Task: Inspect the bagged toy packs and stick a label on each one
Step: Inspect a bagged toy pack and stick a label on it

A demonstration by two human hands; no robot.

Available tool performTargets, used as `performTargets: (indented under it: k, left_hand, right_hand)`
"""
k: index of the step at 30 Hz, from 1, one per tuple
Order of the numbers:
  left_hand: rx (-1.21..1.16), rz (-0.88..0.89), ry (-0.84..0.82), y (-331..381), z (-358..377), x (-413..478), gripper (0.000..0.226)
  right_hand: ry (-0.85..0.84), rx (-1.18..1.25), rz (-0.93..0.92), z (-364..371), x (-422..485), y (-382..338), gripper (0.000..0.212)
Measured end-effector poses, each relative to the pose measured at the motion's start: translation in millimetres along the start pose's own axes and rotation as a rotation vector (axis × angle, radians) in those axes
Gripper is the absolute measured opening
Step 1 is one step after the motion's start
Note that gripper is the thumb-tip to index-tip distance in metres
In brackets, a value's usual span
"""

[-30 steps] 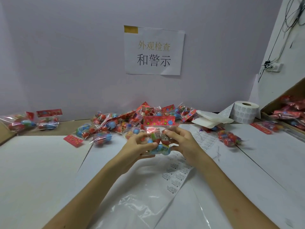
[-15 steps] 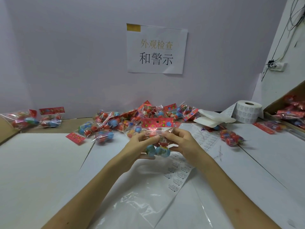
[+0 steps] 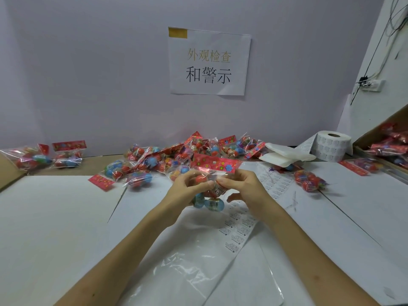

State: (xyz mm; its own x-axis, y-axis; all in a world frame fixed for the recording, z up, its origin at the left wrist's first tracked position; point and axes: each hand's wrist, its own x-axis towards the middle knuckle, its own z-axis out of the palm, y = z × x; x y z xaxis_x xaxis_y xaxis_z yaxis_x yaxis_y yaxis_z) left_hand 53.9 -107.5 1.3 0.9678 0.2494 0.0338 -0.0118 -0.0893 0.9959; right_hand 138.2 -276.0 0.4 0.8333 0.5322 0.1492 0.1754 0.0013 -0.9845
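Observation:
I hold one bagged toy pack above the table's middle, its red flowered header card pointing away from me. My left hand grips the clear bag from the left. My right hand pinches the bag from the right, thumb and fingers on a small white label on its front. Red and blue balls show through the plastic. A strip of printed labels lies on the table just under my hands. A heap of bagged toy packs sits behind against the wall.
A label roll stands at the back right beside white folded sheets. A cardboard box with packs is at the far right. Two packs lie far left. One pack lies right of my hands. Clear plastic film covers the near table.
The pack stays between both hands with only a small shift in the fingers on its front; my head has moved slightly, so the scene sits a little differently.

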Motion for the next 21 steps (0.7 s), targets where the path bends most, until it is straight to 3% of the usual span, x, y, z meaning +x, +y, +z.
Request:
performTargets:
  k: [3,6,8,13,16,19,21]
  left_hand:
    - [-0.055,0.033,0.096,-3,-3,3,0.035]
    - [-0.068,0.016,0.244,-8,-12,10,0.046]
    - [0.101,0.056,0.340,-12,-18,13,0.059]
    - [0.663,0.153,0.546,-22,-26,15,0.082]
    - [0.872,0.240,0.641,-21,-29,14,0.089]
    - [0.821,0.552,0.634,-13,-30,11,0.067]
    - [0.633,0.625,0.477,-4,-24,6,0.035]
  right_hand:
    - [0.016,-0.059,-0.025,-1,3,1,0.018]
    - [-0.011,-0.244,-0.044,-7,6,1,0.017]
    - [-0.109,-0.427,-0.033,-18,6,3,0.026]
    - [-0.469,-0.745,0.173,-38,-1,8,0.080]
    - [-0.502,-0.853,0.190,-39,-1,8,0.084]
    - [-0.447,-0.810,0.171,-38,-1,8,0.074]
    - [-0.403,-0.758,0.154,-40,0,10,0.062]
